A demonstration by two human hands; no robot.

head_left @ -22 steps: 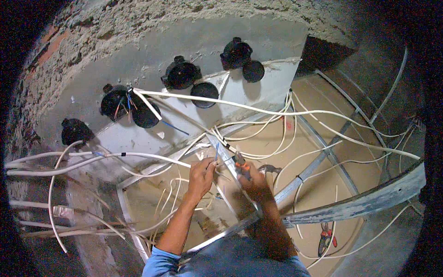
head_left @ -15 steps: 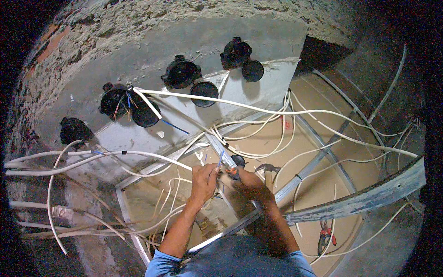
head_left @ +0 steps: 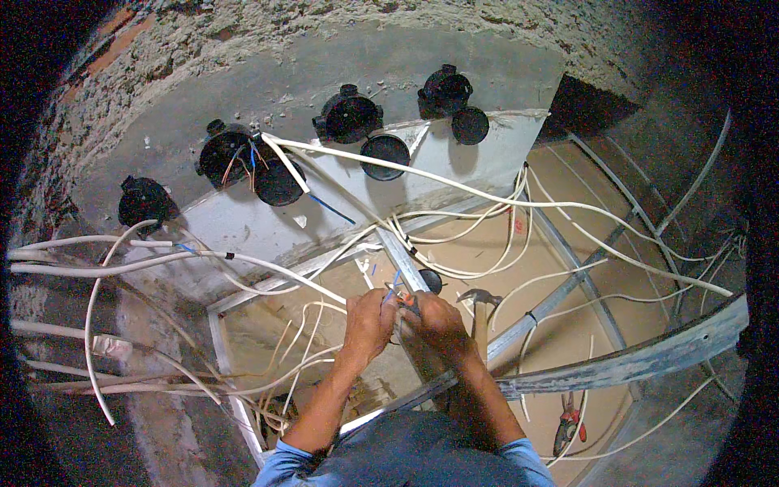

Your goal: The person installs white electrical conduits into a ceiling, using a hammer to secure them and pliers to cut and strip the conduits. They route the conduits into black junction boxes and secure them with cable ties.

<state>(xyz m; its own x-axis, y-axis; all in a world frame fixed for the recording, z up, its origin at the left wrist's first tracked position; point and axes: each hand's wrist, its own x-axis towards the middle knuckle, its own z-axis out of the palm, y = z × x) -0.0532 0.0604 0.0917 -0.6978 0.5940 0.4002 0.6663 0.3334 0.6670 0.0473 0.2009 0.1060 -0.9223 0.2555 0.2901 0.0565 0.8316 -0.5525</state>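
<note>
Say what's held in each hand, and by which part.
Right hand: orange-handled tool, by its handles. Left hand: apparently a white cable, with blue wire showing beyond; exact grip point hidden.

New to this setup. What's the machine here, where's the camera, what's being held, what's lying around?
No machine: these are a person's two bare hands. The view comes from the left one of two fisheye cameras worn on the head, looking down, so straight edges bend near the rim. Picture left is the person's left.

The left hand pinches a thin blue wire. The right hand, close beside it, grips an orange-handled tool; its tip is too small to identify.

Around them, a hammer and red-handled pliers lie on a tan panel crossed by metal bars. White cables loop across the scene. Beyond stand black round boxes along a grey-and-white surface.
</note>
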